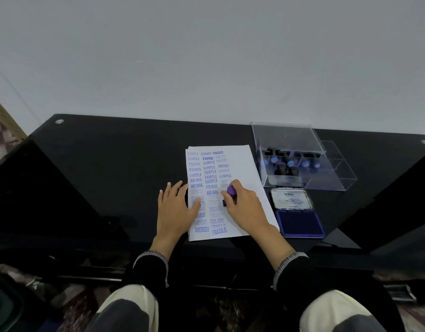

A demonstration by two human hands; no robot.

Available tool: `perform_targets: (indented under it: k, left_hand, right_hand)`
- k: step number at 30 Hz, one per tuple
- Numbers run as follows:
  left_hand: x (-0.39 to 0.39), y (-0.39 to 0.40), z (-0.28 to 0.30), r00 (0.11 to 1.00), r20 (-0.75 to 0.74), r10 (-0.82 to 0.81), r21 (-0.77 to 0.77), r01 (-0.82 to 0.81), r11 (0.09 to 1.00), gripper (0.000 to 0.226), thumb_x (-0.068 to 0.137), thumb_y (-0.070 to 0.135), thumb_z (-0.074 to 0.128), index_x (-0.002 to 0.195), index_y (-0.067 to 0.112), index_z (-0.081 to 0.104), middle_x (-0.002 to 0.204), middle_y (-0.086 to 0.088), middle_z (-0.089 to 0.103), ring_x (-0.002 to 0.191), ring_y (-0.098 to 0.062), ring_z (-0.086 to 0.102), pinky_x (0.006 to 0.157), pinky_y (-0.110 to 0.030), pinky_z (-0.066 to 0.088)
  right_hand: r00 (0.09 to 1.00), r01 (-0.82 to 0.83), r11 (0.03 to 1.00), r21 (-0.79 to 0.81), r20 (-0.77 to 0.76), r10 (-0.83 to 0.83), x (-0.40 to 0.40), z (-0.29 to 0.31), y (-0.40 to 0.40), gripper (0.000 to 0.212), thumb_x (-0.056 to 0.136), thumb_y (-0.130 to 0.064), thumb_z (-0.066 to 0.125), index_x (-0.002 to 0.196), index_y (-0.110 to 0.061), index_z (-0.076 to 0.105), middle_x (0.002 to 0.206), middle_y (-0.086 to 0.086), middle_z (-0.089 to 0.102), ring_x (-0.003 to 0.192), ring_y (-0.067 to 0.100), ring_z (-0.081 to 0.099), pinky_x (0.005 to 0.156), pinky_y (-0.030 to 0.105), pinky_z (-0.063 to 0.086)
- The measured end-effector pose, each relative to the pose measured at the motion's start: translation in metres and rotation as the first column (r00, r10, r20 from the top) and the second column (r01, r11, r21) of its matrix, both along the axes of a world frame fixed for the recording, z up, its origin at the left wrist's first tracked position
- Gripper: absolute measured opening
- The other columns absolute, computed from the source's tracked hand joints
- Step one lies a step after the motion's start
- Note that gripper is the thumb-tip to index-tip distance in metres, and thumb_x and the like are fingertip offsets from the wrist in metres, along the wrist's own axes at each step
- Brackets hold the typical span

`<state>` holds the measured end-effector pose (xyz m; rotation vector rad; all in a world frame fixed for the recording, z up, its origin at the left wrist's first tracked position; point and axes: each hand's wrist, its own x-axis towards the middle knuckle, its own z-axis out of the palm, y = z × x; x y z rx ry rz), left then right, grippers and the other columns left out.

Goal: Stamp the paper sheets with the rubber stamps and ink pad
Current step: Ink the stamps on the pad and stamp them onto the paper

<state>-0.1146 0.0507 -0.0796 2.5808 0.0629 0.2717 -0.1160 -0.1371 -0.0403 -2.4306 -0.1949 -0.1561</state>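
Paper sheets (242, 168) are lying stacked on the black table (111, 164), top sheet mostly printed. Right hand (242, 207) is gripping a purple-topped stamp (231, 191), pressing it down beside the fingertips, mid-impression by the look. Left hand (175, 207) is resting flat, fingers straight, pinning the edge. Ink pad (300, 224) is sitting open right of the knuckles; re-inking likely follows.

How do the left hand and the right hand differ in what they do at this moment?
The left hand lies flat with straight fingers on the paper sheets, holding nothing; the right hand grips a purple-topped stamp. The left hand rests at the sheets' left edge; the right is nearer the ink pad. Both rest over the sheets.
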Motion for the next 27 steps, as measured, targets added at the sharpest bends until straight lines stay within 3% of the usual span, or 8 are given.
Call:
perform_targets:
  k: [13, 17, 19, 21, 24, 27]
  left_hand:
    - [0.0, 0.001, -0.001, 1.0, 0.01, -0.001, -0.002, 0.001, 1.0, 0.057, 0.093, 0.049, 0.053, 0.141, 0.019, 0.047, 0.152, -0.002, 0.038, 0.148, -0.024, 0.018, 0.12, -0.042, 0.006]
    - [0.001, 0.001, -0.001, 1.0, 0.006, -0.002, -0.004, 0.002, 1.0, 0.057, 0.093, 0.049, 0.053, 0.141, 0.018, 0.047, 0.152, -0.002, 0.038, 0.148, -0.024, 0.018, 0.12, -0.042, 0.005]
    - [0.0, 0.001, 0.0, 1.0, 0.006, -0.004, -0.002, 0.004, 1.0, 0.056, 0.093, 0.048, 0.053, 0.141, 0.018, 0.047, 0.152, -0.003, 0.038, 0.148, -0.024, 0.018, 0.12, -0.042, 0.005]
    - [0.0, 0.001, 0.0, 1.0, 0.005, -0.01, -0.004, 0.01, 1.0, 0.056, 0.093, 0.048, 0.053, 0.141, 0.019, 0.047, 0.152, -0.003, 0.038, 0.148, -0.025, 0.018, 0.12, -0.042, 0.005]
    - [0.0, 0.001, 0.0, 1.0, 0.006, -0.012, -0.004, 0.012, 1.0, 0.056, 0.094, 0.049, 0.052, 0.141, 0.019, 0.047, 0.153, -0.002, 0.038, 0.148, -0.024, 0.018, 0.12, -0.042, 0.004]
    - [0.001, 0.001, -0.001, 1.0, 0.006, -0.015, -0.007, 0.015, 1.0, 0.056, 0.094, 0.049, 0.052, 0.141, 0.019, 0.047, 0.153, -0.002, 0.038, 0.148, -0.024, 0.017, 0.12, -0.042, 0.004]
  right_hand:
    - [0.999, 0.02, 1.0, 0.01, 0.042, -0.02, -0.001, -0.004, 0.001, 0.021, 0.096, -0.032, 0.052, 0.088, -0.018, 0.039, 0.063, -0.009, 0.043, 0.054, 0.007, 0.042, 0.049, 0.017, 0.028]
    - [0.999, -0.005, 1.0, 0.013, 0.036, 0.005, -0.001, -0.003, 0.0, 0.021, 0.097, -0.033, 0.051, 0.089, -0.017, 0.039, 0.064, -0.007, 0.044, 0.055, 0.009, 0.042, 0.05, 0.022, 0.031]
    - [1.0, 0.021, 0.994, 0.105, -0.016, -0.02, 0.0, -0.001, -0.003, 0.021, 0.098, -0.031, 0.05, 0.089, -0.014, 0.041, 0.064, -0.004, 0.045, 0.056, 0.012, 0.042, 0.052, 0.024, 0.034]
    - [0.988, 0.149, 0.95, 0.272, -0.065, -0.137, 0.003, 0.002, -0.008, 0.022, 0.099, -0.028, 0.049, 0.086, -0.01, 0.044, 0.066, 0.0, 0.048, 0.058, 0.016, 0.043, 0.053, 0.021, 0.035]
    - [0.932, 0.362, 0.781, 0.509, -0.176, -0.317, 0.007, 0.002, -0.019, 0.025, 0.099, -0.027, 0.048, 0.082, -0.008, 0.047, 0.072, 0.01, 0.054, 0.062, 0.017, 0.048, 0.057, 0.02, 0.041]
    - [0.891, 0.453, 0.64, 0.621, -0.297, -0.343, 0.008, 0.001, -0.026, 0.025, 0.101, -0.026, 0.045, 0.082, -0.01, 0.049, 0.07, 0.008, 0.054, 0.058, 0.013, 0.049, 0.046, 0.009, 0.04]
